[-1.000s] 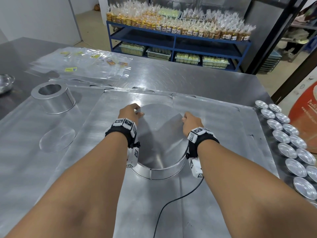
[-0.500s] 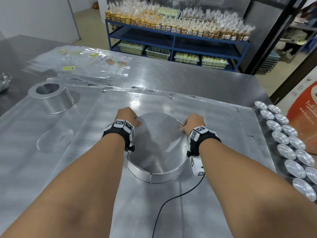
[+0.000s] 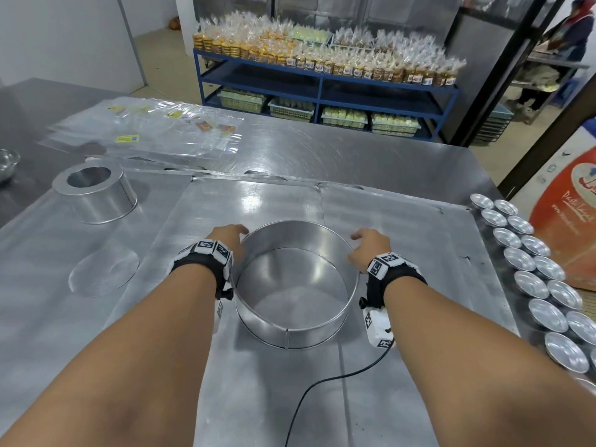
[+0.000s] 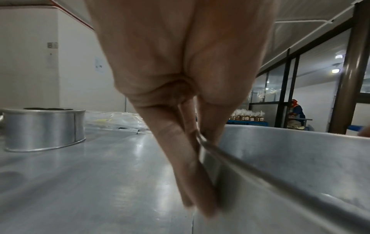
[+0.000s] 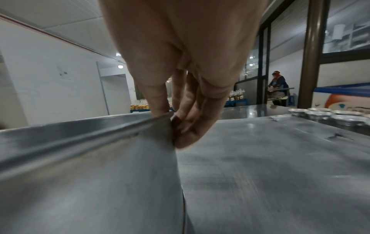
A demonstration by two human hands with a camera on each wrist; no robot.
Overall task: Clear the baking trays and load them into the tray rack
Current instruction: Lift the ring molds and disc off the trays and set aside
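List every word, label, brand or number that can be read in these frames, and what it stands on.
Nothing reads with certainty.
Orange banner at the right edge: cursive script and a web-address line, too blurred to quote.
Yellow and orange labels on the clear plastic bags: too small.
Labels on the packaged goods on the blue shelf: too small.
Wrist bands: black-and-white marker patterns only, no text.

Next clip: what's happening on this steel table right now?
A person holds a large round cake tin, open side up, over a flat baking tray. The left hand and right hand each pinch its rim on opposite sides. A smaller round tin sits upside down on the tray to the left, and small tart moulds line the table's right edge. No tray rack is in view.
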